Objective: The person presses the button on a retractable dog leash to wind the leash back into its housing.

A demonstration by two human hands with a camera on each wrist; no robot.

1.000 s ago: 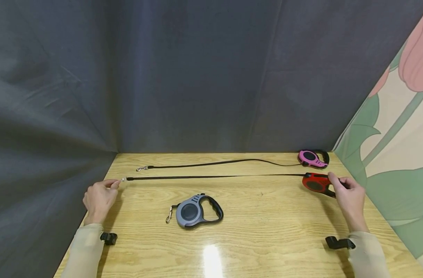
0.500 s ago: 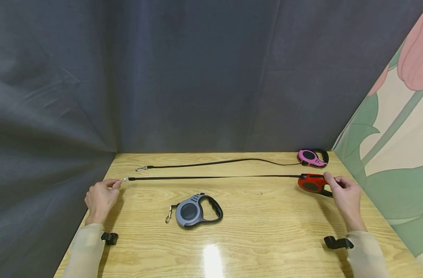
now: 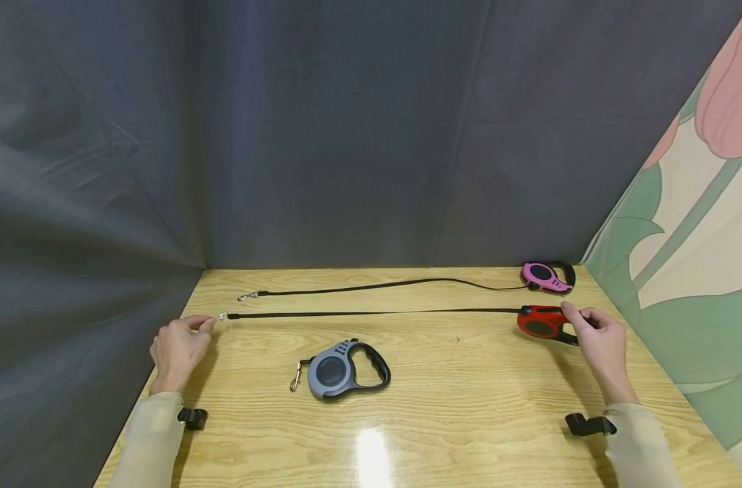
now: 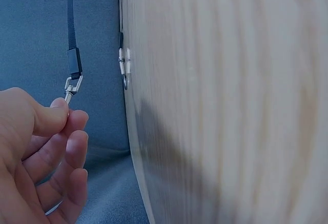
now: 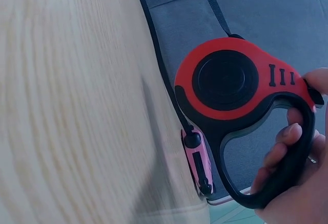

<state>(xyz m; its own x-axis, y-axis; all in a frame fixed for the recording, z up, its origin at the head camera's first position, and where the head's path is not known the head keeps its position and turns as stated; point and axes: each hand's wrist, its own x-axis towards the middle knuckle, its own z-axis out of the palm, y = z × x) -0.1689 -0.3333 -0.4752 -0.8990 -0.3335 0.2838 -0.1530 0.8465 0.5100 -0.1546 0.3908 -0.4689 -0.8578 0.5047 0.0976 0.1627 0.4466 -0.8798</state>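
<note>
My right hand (image 3: 601, 346) grips the black handle of a red retractable dog leash (image 5: 225, 80), with the thumb at the button on top. From its case a black strap (image 3: 358, 314) runs across to the left, nearly straight, above the table. At the strap's far end is a metal snap hook (image 4: 69, 92), pinched between the thumb and index finger of my left hand (image 3: 178, 349). The other left fingers are loosely curled. In the right wrist view the red case hangs clear of the tabletop.
A grey retractable leash (image 3: 332, 371) lies in the middle of the wooden table (image 3: 456, 420), its clip to the left. Along the back lies a pink retractable leash (image 3: 539, 276), strap (image 3: 358, 288) drawn out leftward. A dark curtain (image 3: 346, 135) stands behind.
My right hand and the red leash have moved a little to the left, shortening the span to my left hand. The left hand has shifted slightly right with the snap hook.
</note>
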